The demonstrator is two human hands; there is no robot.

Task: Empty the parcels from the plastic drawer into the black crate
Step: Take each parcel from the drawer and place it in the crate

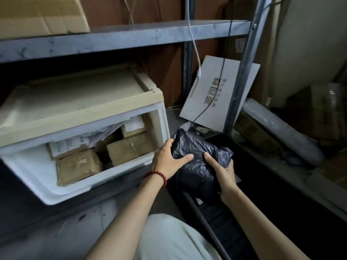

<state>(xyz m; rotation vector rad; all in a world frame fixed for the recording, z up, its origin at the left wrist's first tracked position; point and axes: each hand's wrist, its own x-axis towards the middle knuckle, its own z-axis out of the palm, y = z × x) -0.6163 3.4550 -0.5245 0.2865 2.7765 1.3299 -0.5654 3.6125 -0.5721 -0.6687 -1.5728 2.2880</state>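
A white plastic drawer (28, 166) is pulled out of its beige cabinet at the left and holds several brown cardboard parcels (78, 166) and paper-labelled packets. Both hands hold a parcel wrapped in black plastic (197, 152) just right of the drawer. My left hand (167, 158), with a red bead bracelet on the wrist, grips its left side. My right hand (221, 171) grips its lower right edge. The parcel hangs over the black crate (272, 212), which sits dark on the floor at the lower right; its inside is hard to see.
A grey metal shelf (122, 36) runs overhead with a cardboard box (41, 14) on it. A grey printed board (216, 94) leans behind the crate, with a white cable and a black cable hanging by it. A wrapped roll (281, 128) and boxes lie at the right.
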